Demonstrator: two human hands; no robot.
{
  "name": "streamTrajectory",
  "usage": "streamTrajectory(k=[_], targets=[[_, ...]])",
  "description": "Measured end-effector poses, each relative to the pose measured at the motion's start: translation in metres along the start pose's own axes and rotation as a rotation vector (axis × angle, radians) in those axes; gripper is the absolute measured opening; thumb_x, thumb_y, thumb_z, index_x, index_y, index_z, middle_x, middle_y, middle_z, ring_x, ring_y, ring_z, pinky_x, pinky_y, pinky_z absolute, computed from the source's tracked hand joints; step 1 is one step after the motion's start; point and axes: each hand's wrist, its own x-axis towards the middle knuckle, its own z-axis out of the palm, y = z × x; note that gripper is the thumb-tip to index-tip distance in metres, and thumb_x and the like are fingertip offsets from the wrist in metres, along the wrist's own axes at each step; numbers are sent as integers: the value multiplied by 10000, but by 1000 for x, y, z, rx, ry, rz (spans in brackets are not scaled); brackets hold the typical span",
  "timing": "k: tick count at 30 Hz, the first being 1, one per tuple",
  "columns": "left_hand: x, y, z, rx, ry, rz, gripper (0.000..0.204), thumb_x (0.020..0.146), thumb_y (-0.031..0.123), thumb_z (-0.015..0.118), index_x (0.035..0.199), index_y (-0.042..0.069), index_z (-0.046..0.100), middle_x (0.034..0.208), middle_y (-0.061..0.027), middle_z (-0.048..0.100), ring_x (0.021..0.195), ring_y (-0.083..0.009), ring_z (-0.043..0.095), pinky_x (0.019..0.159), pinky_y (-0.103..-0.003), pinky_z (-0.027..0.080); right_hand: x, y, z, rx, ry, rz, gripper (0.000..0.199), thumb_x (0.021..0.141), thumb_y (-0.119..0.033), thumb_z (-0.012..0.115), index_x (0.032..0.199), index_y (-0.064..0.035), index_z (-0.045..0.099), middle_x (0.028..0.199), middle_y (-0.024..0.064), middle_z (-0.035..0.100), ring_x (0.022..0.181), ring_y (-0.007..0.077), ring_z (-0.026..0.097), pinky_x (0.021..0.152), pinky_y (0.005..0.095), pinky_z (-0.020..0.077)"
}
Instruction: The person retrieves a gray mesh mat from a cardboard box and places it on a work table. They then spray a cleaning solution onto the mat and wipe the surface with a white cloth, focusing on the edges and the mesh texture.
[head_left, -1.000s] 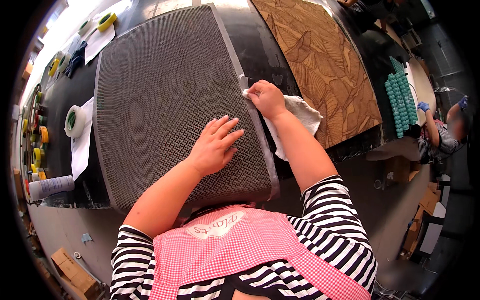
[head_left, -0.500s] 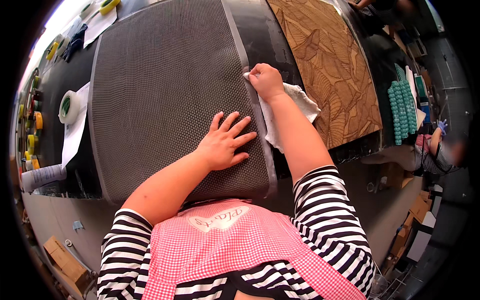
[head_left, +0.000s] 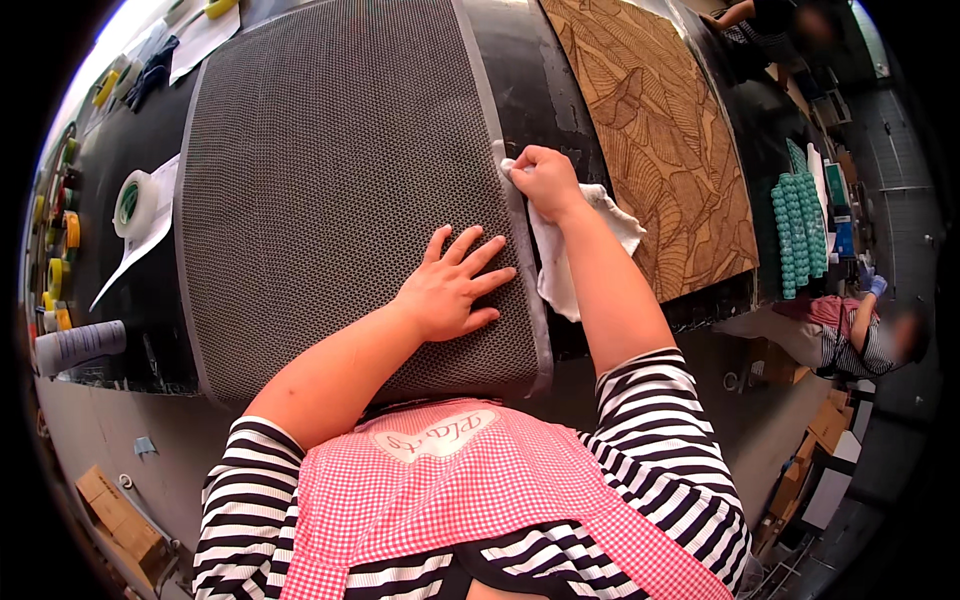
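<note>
A dark grey mesh-textured mat with a smooth grey border lies on the black table before me. My left hand rests flat on its lower right part, fingers spread, holding nothing. At the mat's right border my right hand is closed on a white cloth. A bunched corner of the cloth shows at the fingertips against the border. The rest of it hangs under my wrist and forearm, partly hidden, between the mat and a brown leaf-patterned mat.
On the left are a clear tape roll on white paper, a white cylinder, a dark glove and several coloured tape rolls. Teal bubbled wrap stands right of the patterned mat. A co-worker is at far right, another at upper right.
My right hand has slid a little toward me and to the right along the border, drawing the cloth with it. The left hand stays in place. The co-worker at right has shifted.
</note>
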Motion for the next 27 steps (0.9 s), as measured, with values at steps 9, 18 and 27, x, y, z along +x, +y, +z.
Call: streamTrajectory(k=[9, 18, 27], targets=[[-1, 2, -1, 7, -21, -13, 602, 879, 513, 618, 1420, 269, 518, 1584, -98, 323, 1480, -345, 206, 1191, -568, 95, -28, -13, 1, -64, 37, 44, 184, 785, -234, 758, 866, -74, 717, 899, 143, 718, 875, 319, 688, 798, 401, 530], [-3, -1, -1, -4, -8, -18, 583, 881, 489, 623, 1409, 260, 526, 1580, -93, 332, 1478, -346, 217, 1188, -574, 95, -13, -14, 9, -78, 48, 86, 178, 797, -247, 721, 827, -72, 709, 835, 145, 719, 839, 325, 694, 787, 414, 537], [-2, -1, 4, -34, 31, 10, 596, 857, 480, 650, 1397, 254, 539, 1564, -106, 350, 1462, -359, 242, 1183, -582, 113, 10, -11, 10, -108, 79, 144, 192, 797, -252, 724, 830, -64, 707, 861, 147, 720, 854, 316, 698, 787, 412, 537]])
